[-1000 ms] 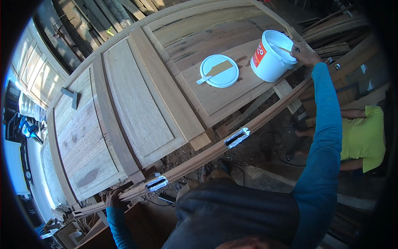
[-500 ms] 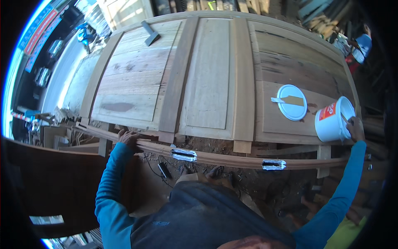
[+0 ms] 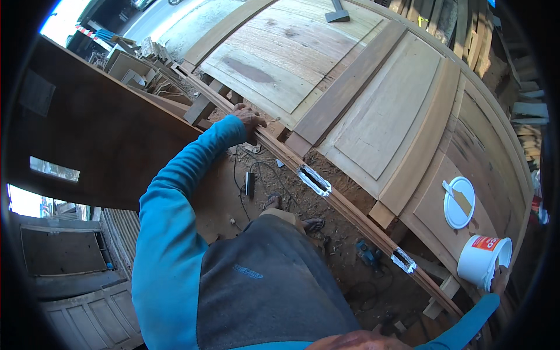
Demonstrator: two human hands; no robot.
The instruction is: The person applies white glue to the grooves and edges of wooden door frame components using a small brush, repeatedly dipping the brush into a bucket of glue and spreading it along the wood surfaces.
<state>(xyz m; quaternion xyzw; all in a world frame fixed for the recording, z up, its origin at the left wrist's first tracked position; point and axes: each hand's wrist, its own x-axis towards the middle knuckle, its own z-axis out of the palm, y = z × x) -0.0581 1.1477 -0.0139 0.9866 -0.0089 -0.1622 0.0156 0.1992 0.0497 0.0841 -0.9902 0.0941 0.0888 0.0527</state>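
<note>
My left hand is closed over a long, narrow wooden rail that slants across the view in front of me. Two dark slots in the rail are ringed with white paste. At the right, my right hand is closed at the mouth of a white plastic bucket with a red label, its fingers partly inside. What those fingers hold is hard to make out. Beside the bucket lies a round white lid, with a flat tan spreader resting on it.
A large panelled wooden door lies flat beyond the rail. A hammer rests on its far part. A dark brown board stands at my left. On the ground are a blue power tool and a black adapter with cables.
My view has swung left and down, so the rail and door now slant. My left hand stays on the rail, and my right hand stays at the bucket's mouth.
</note>
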